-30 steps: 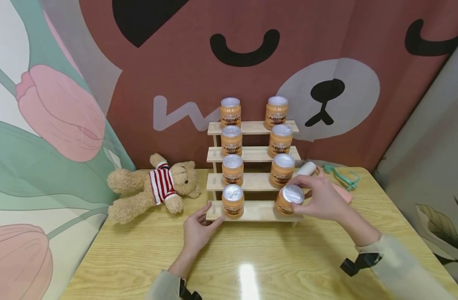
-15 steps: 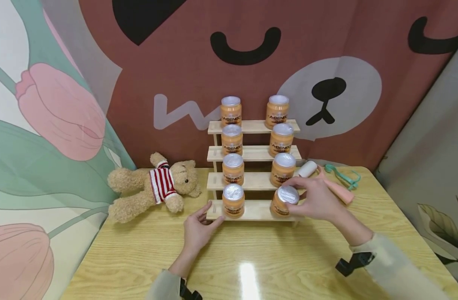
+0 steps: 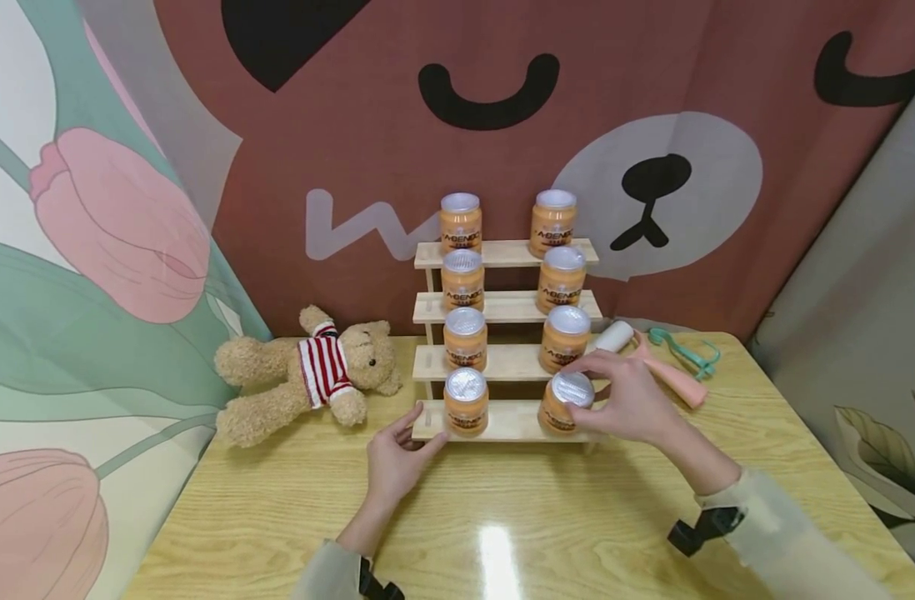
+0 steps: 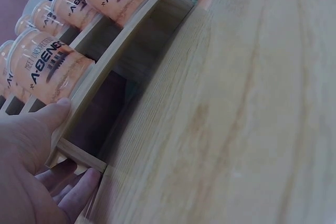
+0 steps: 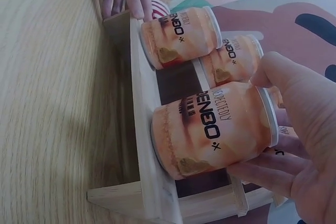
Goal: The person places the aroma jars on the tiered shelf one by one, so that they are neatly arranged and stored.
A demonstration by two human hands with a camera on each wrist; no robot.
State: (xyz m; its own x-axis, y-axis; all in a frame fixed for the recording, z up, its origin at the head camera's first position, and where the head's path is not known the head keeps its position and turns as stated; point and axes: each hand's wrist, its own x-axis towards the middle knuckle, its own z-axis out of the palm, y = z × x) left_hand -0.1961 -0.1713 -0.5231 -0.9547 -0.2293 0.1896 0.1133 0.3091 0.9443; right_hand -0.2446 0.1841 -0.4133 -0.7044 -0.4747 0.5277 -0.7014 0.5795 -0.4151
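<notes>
A four-tier wooden stand point(image 3: 513, 421) carries two orange jars with silver lids on each tier. My right hand point(image 3: 628, 397) grips the bottom-right jar point(image 3: 561, 412) near its lid, thumb on one side and fingers on the other; in the right wrist view this jar point(image 5: 207, 129) rests upright on the lowest board. At the left end of that board, my left hand point(image 3: 396, 460) pinches the corner, thumb on top. In the left wrist view the fingers point(image 4: 79, 192) reach under the board's end. The bottom-left jar point(image 3: 466, 404) stands just beside that thumb.
A teddy bear point(image 3: 326, 371) in a striped shirt lies left of the stand. Behind its right side lie a white cylinder point(image 3: 613, 337), a pink object point(image 3: 675, 379) and a green curved object point(image 3: 686, 353). A patterned curtain point(image 3: 367, 158) hangs behind the table.
My right hand has moved the bottom-right jar slightly left along the lowest board, and the jar has gone from tilted to upright. The left hand keeps its place.
</notes>
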